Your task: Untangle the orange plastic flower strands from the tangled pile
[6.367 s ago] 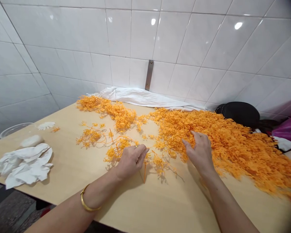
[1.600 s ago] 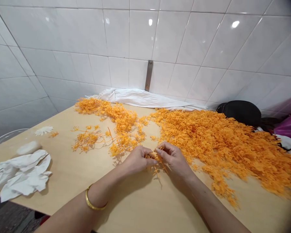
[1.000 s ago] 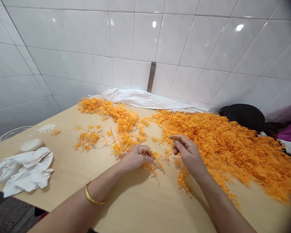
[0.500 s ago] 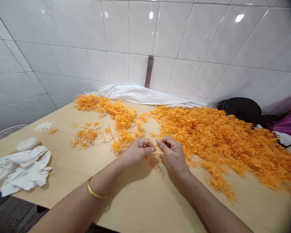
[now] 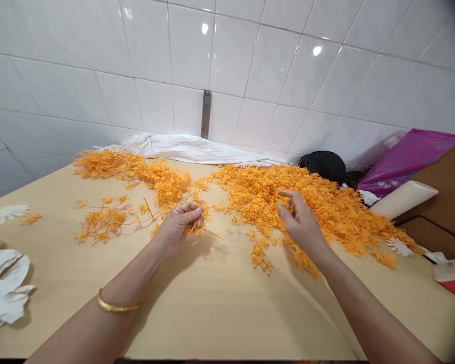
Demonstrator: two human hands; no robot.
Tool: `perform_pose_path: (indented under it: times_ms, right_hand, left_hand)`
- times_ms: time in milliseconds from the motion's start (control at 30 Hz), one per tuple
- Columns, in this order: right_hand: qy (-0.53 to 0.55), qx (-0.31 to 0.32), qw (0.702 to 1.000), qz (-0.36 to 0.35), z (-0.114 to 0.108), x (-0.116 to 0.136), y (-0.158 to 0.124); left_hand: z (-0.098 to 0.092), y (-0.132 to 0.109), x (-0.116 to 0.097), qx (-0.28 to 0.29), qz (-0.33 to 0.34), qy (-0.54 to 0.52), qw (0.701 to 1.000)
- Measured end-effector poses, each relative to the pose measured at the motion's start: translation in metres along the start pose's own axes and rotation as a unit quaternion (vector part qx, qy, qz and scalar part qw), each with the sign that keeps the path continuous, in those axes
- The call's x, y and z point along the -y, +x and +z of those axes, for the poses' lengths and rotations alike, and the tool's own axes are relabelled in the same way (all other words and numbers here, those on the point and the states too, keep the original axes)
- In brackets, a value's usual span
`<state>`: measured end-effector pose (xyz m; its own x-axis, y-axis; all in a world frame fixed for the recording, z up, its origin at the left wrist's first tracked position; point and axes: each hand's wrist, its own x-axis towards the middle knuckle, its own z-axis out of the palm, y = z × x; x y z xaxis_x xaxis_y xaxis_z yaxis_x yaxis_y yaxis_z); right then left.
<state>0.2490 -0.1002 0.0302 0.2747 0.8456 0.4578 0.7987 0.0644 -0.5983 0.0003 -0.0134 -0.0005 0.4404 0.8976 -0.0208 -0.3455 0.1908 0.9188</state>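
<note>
A pale wooden surface (image 5: 227, 313) runs along a tiled wall (image 5: 227, 60), with a wide heap of tangled orange strands (image 5: 284, 202) spread over its far half toward the right edge and a loose sprig (image 5: 102, 222) lying apart near the left edge. The left hand (image 5: 178, 227) is curled closed around a small tuft (image 5: 194, 226) at the heap's near side; taking so little keeps the tangle from dragging. The right hand (image 5: 299, 222) is loosely open, fingertips at the heap, holding nothing clearly.
</note>
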Motion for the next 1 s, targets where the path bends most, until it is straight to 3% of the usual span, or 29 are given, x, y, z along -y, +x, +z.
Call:
perform_pose_path:
  times_ms: [133,233,400,533,700,867,1000]
  right_hand:
    - [-0.149,0.116,0.966,-0.176,0.018,-0.002,-0.052]
    - [-0.236,0.169,0.922,-0.255,0.039,-0.008,-0.061]
    - [-0.334,0.103,0.902,-0.255,0.071,-0.019,-0.021]
    - [-0.366,0.024,0.908,-0.202,0.09,-0.022,0.005]
    - [-0.334,-0.063,0.921,-0.19,0.092,-0.015,0.007]
    - [-0.188,-0.129,0.942,-0.247,0.08,-0.003,0.004]
    - [-0.055,-0.032,0.949,-0.31,0.081,0.011,-0.003]
  left_hand:
    - [-0.003,0.003,-0.008,-0.085,0.0,-0.116,0.99]
    - [-0.004,0.004,-0.009,-0.131,-0.006,-0.156,0.979]
    - [-0.001,0.004,-0.005,-0.138,-0.003,-0.17,0.976]
    - [0.003,0.003,0.0,-0.122,-0.014,-0.177,0.976]
    - [0.009,-0.001,0.008,-0.108,-0.018,-0.186,0.977]
    - [0.012,0.001,0.016,-0.11,-0.047,-0.193,0.974]
    - [0.009,0.006,0.021,-0.102,-0.055,-0.197,0.974]
